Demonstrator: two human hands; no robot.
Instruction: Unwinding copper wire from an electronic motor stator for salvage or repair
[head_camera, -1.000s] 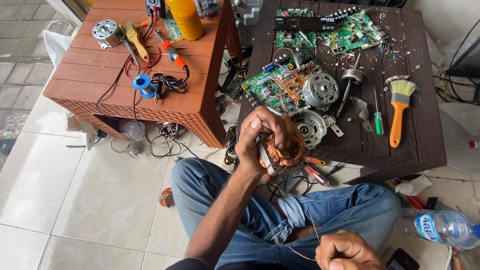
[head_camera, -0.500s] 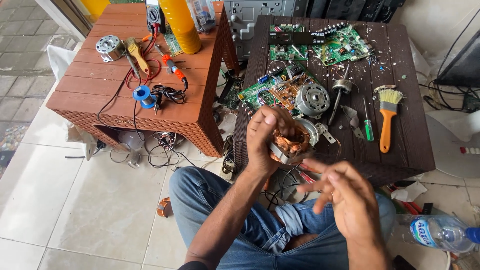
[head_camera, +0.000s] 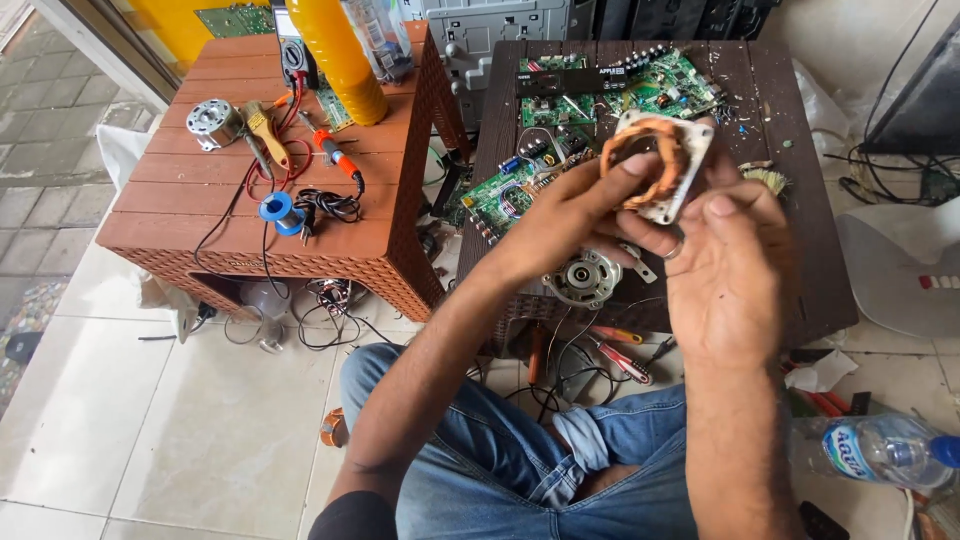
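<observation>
My left hand (head_camera: 565, 215) and my right hand (head_camera: 725, 265) both hold a motor stator (head_camera: 655, 165), a white square frame wound with copper wire, raised in front of me over the dark brown table (head_camera: 830, 270). My left thumb presses on the copper coil from the left. The fingers of my right hand wrap around the frame's lower right side. Below the hands a round metal motor end cap (head_camera: 582, 277) lies on the dark table. I sit on the floor in blue jeans.
Green circuit boards (head_camera: 640, 90) cover the dark table's far part. The light brown table (head_camera: 210, 225) at left carries a soldering iron (head_camera: 335, 155), a blue solder spool (head_camera: 278, 212), a small motor (head_camera: 210, 118) and a yellow bottle (head_camera: 340, 55). A water bottle (head_camera: 880, 450) lies at right. Screwdrivers (head_camera: 620, 350) and wires lie on the floor.
My left hand has lifted the stator up and farther from me. My right hand rose from my lap and took hold of its right side.
</observation>
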